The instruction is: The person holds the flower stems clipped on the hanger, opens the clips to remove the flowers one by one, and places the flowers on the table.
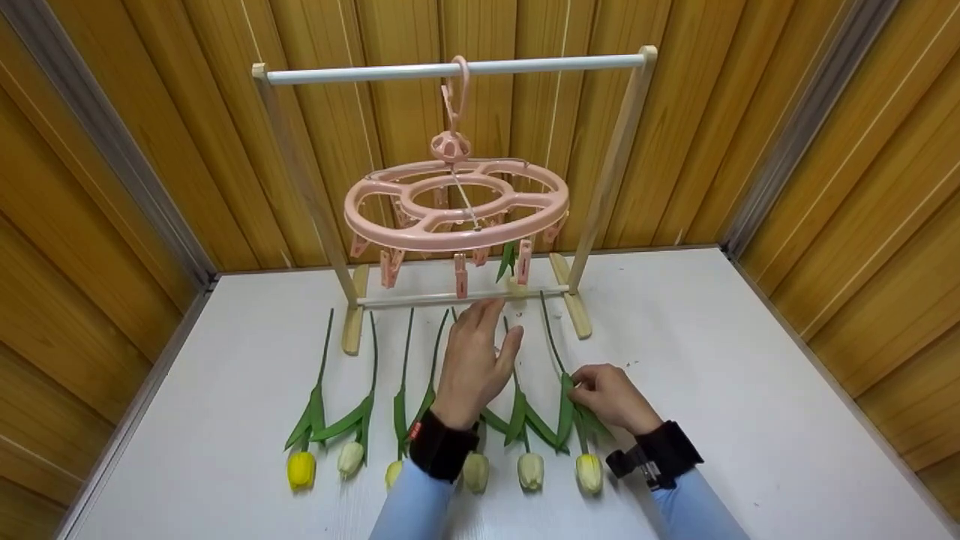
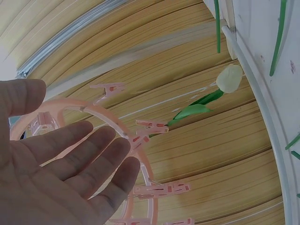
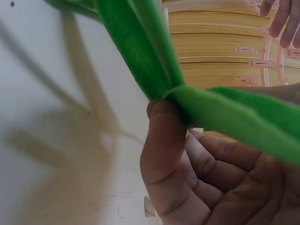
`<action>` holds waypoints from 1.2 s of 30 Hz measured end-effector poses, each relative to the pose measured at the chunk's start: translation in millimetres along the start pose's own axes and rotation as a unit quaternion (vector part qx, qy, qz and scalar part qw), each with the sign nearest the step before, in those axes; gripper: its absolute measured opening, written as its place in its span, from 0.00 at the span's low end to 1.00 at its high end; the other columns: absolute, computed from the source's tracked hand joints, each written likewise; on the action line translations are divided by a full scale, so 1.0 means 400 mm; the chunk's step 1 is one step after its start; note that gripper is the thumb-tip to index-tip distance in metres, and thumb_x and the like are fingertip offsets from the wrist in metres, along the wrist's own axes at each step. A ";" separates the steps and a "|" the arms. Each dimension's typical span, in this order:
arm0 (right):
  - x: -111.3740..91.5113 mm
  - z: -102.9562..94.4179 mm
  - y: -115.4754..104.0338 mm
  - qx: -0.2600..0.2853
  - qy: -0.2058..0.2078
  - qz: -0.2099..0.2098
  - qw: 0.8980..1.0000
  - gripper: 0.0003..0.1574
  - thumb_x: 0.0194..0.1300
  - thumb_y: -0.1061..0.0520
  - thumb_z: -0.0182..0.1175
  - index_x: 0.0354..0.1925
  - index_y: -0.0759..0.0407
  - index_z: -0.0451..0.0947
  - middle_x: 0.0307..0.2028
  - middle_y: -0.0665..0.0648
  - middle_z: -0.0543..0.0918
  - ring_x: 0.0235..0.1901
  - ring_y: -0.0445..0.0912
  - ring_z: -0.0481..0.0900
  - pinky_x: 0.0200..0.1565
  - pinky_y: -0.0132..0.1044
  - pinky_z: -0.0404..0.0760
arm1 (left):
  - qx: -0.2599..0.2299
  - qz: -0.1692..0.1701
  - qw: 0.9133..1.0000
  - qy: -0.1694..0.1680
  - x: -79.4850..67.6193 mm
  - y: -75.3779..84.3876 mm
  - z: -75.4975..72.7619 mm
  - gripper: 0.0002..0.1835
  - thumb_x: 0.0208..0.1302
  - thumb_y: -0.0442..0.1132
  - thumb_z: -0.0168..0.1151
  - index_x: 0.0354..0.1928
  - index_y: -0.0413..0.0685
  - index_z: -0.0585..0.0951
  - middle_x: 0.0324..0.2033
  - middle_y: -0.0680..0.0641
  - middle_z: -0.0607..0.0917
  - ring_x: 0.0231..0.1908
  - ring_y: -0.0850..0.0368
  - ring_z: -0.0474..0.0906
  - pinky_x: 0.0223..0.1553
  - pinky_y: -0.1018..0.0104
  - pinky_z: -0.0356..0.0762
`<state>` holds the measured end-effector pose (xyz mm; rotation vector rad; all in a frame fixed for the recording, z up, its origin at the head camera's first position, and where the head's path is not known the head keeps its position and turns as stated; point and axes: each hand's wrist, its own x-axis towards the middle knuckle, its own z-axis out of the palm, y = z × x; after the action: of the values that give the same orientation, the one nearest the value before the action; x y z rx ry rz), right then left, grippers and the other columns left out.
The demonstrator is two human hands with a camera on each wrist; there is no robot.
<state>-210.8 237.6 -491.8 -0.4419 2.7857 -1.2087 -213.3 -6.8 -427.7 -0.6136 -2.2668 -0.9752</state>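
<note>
My left hand [image 1: 472,367] is raised in front of the pink clip hanger [image 1: 405,238], fingers extended and holding nothing. Thumb and fingers of my right hand [image 1: 613,397] pinch a tulip with a yellow-white bloom [image 1: 589,472] at the leaf base, where the green leaves [image 3: 136,51] meet the stem; its bloom is outside the right wrist view. From the hanger's pink clips [image 2: 151,126] a white tulip [image 2: 229,78] hangs bloom down, partly hidden in the head view. Left of my right hand lie several tulips, including a pale tulip [image 1: 530,471] and a yellow tulip [image 1: 301,470].
The hanger hooks over the white rail [image 1: 360,73] of a wooden-legged stand [image 1: 611,172] at the back of the white table [image 1: 750,405]. Wood-patterned panels [image 1: 862,225] enclose the back and sides. My left forearm covers parts of some tulips.
</note>
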 end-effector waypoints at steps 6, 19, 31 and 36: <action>0.003 0.004 0.013 0.005 -0.021 0.012 1.000 0.11 0.66 0.63 0.63 0.44 0.70 0.86 0.30 0.55 0.85 0.27 0.42 0.75 0.31 0.34 0.73 | 0.003 0.000 1.000 0.002 0.000 -0.001 -0.001 0.24 0.74 0.42 0.62 0.66 0.35 0.77 0.56 0.35 0.82 0.57 0.38 0.79 0.60 0.44 0.74; 0.005 0.014 0.025 0.003 -0.042 0.026 0.999 0.10 0.66 0.63 0.65 0.42 0.70 0.85 0.34 0.56 0.86 0.32 0.45 0.77 0.37 0.41 0.77 | -0.003 0.008 1.000 0.008 0.005 -0.004 -0.004 0.23 0.73 0.40 0.64 0.63 0.34 0.78 0.56 0.36 0.82 0.55 0.40 0.80 0.58 0.45 0.76; 0.005 0.016 0.032 -0.034 -0.048 0.000 0.998 0.10 0.64 0.61 0.67 0.40 0.68 0.86 0.35 0.59 0.87 0.33 0.46 0.79 0.38 0.44 0.80 | -0.009 0.011 1.000 0.015 0.008 -0.008 -0.009 0.24 0.72 0.40 0.65 0.65 0.37 0.77 0.55 0.37 0.83 0.54 0.40 0.81 0.57 0.44 0.77; 0.002 0.016 0.032 -0.038 -0.051 0.003 0.998 0.09 0.64 0.60 0.68 0.39 0.67 0.85 0.33 0.56 0.86 0.31 0.45 0.78 0.37 0.43 0.79 | -0.017 0.022 0.999 0.020 0.009 -0.012 -0.010 0.24 0.73 0.40 0.63 0.66 0.36 0.77 0.58 0.35 0.82 0.57 0.40 0.79 0.59 0.45 0.75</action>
<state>-213.4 241.2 -505.5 -0.4849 2.7514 -1.0512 -217.4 -12.2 -425.3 -0.6492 -2.1979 -0.9971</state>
